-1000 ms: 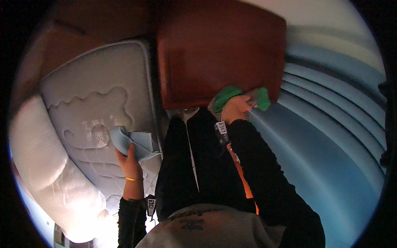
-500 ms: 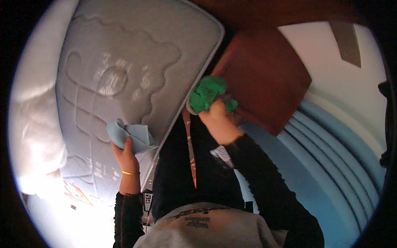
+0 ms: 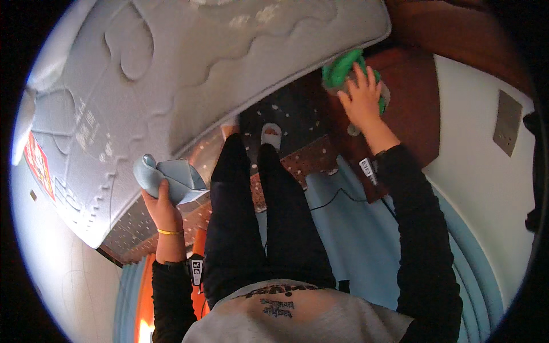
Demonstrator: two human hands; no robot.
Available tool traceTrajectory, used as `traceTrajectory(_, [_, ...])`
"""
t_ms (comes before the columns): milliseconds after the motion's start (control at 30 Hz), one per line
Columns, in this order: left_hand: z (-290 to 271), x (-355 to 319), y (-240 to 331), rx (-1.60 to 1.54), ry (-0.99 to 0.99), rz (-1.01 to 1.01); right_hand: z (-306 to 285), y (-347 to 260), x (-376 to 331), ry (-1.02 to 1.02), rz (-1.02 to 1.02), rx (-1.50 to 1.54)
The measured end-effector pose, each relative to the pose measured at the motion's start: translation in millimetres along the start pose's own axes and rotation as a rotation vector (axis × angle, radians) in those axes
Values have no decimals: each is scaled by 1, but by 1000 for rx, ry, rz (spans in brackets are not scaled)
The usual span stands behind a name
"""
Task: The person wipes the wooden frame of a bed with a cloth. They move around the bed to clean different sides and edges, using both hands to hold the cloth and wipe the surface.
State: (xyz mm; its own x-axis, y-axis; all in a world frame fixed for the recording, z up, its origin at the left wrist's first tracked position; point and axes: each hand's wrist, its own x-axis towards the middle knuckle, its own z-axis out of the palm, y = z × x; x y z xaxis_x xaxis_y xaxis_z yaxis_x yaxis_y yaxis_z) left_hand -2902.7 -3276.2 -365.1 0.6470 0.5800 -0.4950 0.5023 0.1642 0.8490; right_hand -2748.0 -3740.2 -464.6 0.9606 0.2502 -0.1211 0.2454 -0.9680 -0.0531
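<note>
My left hand [image 3: 162, 210] grips a folded light blue piece of fabric [image 3: 174, 178], thumb on top, in front of the mattress edge. It looks stiff, with a curled left end. To the right, my right hand [image 3: 364, 102] reaches over a crumpled green cloth [image 3: 342, 67], its fingers spread across it. Some grey material shows beside the green, partly hidden by the hand. Beneath them is a reddish-brown wooden surface [image 3: 416, 117], close to the mattress corner.
A grey quilted mattress [image 3: 194, 114] fills the upper left. Speckled floor [image 3: 303, 157] and a light slipper [image 3: 271, 136] on one foot lie below it. Blue curtain fabric [image 3: 357, 243] hangs at the lower right, with a black cable [image 3: 331, 200] across it. A socket plate [image 3: 507, 123] sits on the white wall.
My right hand has carried the green cloth up and right to the wooden surface, and its fingers have spread. The view has turned, showing my feet. The left hand still holds the blue fabric.
</note>
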Motion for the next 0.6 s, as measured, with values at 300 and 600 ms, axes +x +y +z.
traceTrajectory(300, [-71,-52,-71,90,120,-227,53,-82,31,-570,-661,-913])
traceTrajectory(600, [-127,-64,-103,17,254,-209,52,-10,-169,-304,146,187])
